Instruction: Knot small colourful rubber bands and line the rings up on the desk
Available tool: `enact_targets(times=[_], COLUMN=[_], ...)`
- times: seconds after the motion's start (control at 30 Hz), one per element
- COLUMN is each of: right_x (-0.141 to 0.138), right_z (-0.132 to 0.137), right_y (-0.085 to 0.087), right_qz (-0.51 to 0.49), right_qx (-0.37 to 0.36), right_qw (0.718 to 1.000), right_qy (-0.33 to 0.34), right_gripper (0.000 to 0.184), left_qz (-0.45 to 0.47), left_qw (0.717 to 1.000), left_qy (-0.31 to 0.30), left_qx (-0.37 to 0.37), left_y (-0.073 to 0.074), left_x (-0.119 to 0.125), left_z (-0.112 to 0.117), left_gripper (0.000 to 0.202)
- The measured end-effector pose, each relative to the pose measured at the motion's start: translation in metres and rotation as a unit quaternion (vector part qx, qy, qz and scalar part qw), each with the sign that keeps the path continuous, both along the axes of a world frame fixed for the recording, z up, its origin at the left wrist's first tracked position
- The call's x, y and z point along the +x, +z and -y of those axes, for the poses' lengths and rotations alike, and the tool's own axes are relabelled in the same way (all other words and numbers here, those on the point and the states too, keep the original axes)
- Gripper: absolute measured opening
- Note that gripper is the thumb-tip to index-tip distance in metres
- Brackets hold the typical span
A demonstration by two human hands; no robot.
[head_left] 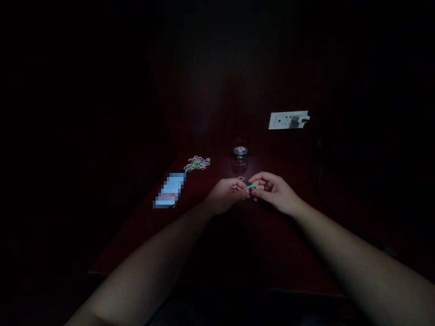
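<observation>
Between my two hands, a small green hair tie (252, 186) is pinched a little above the dark red table. My left hand (224, 195) holds its left side between thumb and fingers. On the other side, my right hand (279, 194) is closed on it with thumb and fingertips, the other fingers curled. Just beyond my hands lies a single orange-pink hair tie (241, 178). A loose pile of pastel hair ties (197, 164) is spread farther left. Behind the single tie stands a small clear round container (240, 158) with a lid.
A phone (170, 191) with a lit, blurred-out screen lies on the table (142, 244) at the left. On the back wall is a white socket plate (277, 121) with a plug (301, 119) in it. A dark cable runs down the right side. The surroundings are very dark.
</observation>
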State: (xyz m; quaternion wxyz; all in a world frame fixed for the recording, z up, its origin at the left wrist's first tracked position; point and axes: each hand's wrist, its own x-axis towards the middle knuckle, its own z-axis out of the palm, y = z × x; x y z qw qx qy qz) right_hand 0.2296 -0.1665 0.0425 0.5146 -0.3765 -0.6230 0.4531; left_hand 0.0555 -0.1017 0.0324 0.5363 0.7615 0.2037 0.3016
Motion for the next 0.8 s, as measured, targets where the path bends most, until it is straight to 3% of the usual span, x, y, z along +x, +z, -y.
enact_targets(times=[0.2,0.8], right_x=[0.0024,0.0056], right_z=[0.0,-0.0016], right_y=[0.0004,-0.0026], right_qz=[0.032,0.061], right_qx=[0.019,0.034], right_qw=[0.999,0.997], right_qy=[-0.018,-0.039], right_gripper=[0.023,0.022], left_qz=[0.008,-0.002], left_qw=[1.0,1.0], left_qy=[0.01,0.014], left_qx=[-0.023,0.0], left_y=[0.0023,0.0028], left_x=[0.0009,-0.0003], left_z=[0.0012,0.001], left_gripper=[0.016,0.018])
